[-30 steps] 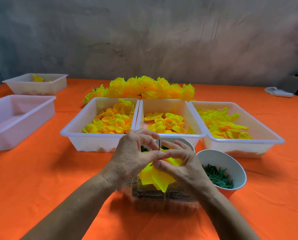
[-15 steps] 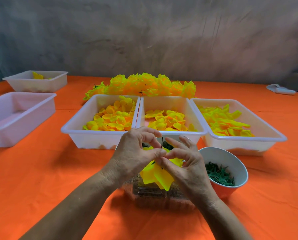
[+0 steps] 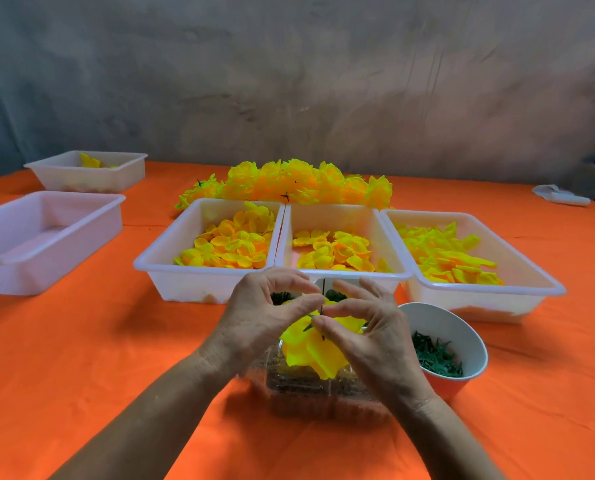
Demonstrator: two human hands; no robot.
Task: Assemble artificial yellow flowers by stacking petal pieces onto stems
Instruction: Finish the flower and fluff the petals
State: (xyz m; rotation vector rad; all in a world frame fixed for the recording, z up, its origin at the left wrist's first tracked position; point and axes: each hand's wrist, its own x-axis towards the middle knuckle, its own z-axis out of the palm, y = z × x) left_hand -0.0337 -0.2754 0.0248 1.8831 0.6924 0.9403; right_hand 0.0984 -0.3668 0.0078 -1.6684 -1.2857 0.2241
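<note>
A half-built yellow flower of stacked petal pieces sits on a thin dark stem that sticks up between my hands. My left hand pinches the flower's top at the stem with thumb and forefinger. My right hand pinches it from the other side, fingers curled over the petals. Three white trays hold loose yellow petal pieces: left, middle, right. Finished yellow flowers lie in a row behind them.
A clear plastic box sits under my hands. A cup of green pieces stands to the right. Two more white trays are at left: a near one and a far one. An orange cloth covers the table.
Both hands stay at the stem; the fingers have shifted slightly and pressed the petals down along it. The view has tilted a little.
</note>
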